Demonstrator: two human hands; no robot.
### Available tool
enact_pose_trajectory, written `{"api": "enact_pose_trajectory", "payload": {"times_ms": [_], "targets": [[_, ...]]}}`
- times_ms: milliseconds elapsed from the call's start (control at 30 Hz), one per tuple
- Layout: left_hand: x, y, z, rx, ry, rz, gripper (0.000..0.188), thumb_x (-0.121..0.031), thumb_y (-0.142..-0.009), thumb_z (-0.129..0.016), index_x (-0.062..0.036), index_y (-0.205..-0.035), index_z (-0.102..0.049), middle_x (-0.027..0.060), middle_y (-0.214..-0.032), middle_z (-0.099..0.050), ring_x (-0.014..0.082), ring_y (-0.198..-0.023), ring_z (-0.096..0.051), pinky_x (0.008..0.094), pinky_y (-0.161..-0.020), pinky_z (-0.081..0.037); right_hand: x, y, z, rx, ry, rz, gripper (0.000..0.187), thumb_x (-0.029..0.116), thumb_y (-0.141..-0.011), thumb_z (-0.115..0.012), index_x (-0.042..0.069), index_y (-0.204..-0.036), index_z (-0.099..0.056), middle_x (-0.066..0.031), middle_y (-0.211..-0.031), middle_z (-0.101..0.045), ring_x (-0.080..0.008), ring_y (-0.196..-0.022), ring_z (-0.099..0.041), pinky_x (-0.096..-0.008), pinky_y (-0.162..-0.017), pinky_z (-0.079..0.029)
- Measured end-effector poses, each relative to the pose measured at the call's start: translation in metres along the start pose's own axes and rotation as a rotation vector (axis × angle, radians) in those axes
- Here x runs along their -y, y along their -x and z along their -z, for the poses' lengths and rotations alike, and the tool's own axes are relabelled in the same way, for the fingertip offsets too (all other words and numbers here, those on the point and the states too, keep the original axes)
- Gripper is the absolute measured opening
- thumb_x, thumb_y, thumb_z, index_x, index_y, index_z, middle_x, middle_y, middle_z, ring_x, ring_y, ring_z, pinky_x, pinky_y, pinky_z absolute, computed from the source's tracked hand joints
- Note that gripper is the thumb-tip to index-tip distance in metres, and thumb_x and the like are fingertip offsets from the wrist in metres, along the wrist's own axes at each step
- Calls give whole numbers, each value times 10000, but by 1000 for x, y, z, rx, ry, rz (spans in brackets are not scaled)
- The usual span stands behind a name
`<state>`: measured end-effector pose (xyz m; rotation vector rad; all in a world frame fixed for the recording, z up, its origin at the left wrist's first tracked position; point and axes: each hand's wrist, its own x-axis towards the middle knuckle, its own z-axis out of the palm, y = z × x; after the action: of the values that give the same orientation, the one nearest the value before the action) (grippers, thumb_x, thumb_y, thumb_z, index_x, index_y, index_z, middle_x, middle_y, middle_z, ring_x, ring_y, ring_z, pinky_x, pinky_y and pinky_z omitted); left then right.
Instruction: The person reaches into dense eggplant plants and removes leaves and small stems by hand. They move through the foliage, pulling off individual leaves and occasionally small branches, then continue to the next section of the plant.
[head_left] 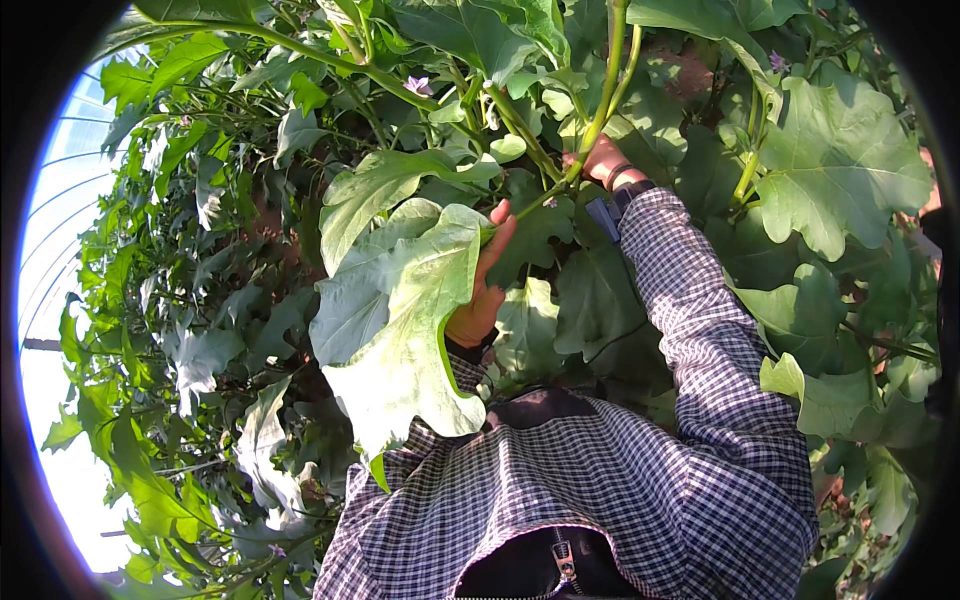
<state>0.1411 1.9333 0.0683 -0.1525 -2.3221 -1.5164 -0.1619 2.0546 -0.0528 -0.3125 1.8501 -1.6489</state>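
Among the eggplant plants, my left hand (489, 280) is raised with its fingers stretched out, open. A large lobed leaf (410, 330) hangs in front of it and hides part of the palm and wrist. Farther up and to the right, my right hand (604, 160) reaches in at a thick green stem (598, 118). Its fingers close round the stem where branches fork, though the fingertips are mostly hidden. A dark band with a blue-grey piece (604, 216) sits at my right wrist. No fruit is visible in either hand.
Dense foliage surrounds both arms, with a broad leaf (840, 160) at the right. A branch (370, 72) crosses the upper left. Pale purple flowers (418, 87) show among the leaves. Bright translucent sheeting with curved ribs (65, 200) stands along the left side.
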Motion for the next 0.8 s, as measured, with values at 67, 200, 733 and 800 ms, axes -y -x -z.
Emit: {"api": "enact_pose_trajectory", "payload": {"times_ms": [67, 200, 733, 800], "targets": [[2, -1, 1, 3, 6, -16, 933, -725, -897, -368, 33, -1441, -374, 193, -1538, -297, 295, -1439, -259, 426, -1174, -170, -15, 15, 3, -462, 410, 108, 148, 93, -813, -733, -3, -872, -636, -106, -711, -677, -151, -653, -646, -305, -589, -506], [8, -3, 5, -17, 64, 13, 877, -682, -910, -346, 27, -1421, -419, 198, -1511, -351, 301, -1422, -298, 410, -1166, -174, -65, 122, -29, -580, 162, 348, 170, 111, -830, -715, -11, -929, -652, -100, -829, -700, -169, -716, -634, -320, -676, -508], [18, -18, 19, 121, 21, -97, 944, -718, -893, -363, 64, -1421, -392, 217, -1515, -336, 314, -1427, -289, 416, -1165, -173, -138, 101, -141, -11, 732, 232, 356, 114, -747, -722, 76, -1087, -622, -94, -1372, -490, -318, -1143, -556, -420, -908, -494], [21, -19, 21, 115, 58, -111, 954, -724, -889, -360, 69, -1418, -395, 217, -1512, -342, 312, -1426, -291, 415, -1164, -174, -155, 127, -146, 303, 1022, 24, 330, 50, -786, -624, 83, -1114, -637, -84, -1427, -449, -313, -1195, -522, -397, -939, -491]]}}
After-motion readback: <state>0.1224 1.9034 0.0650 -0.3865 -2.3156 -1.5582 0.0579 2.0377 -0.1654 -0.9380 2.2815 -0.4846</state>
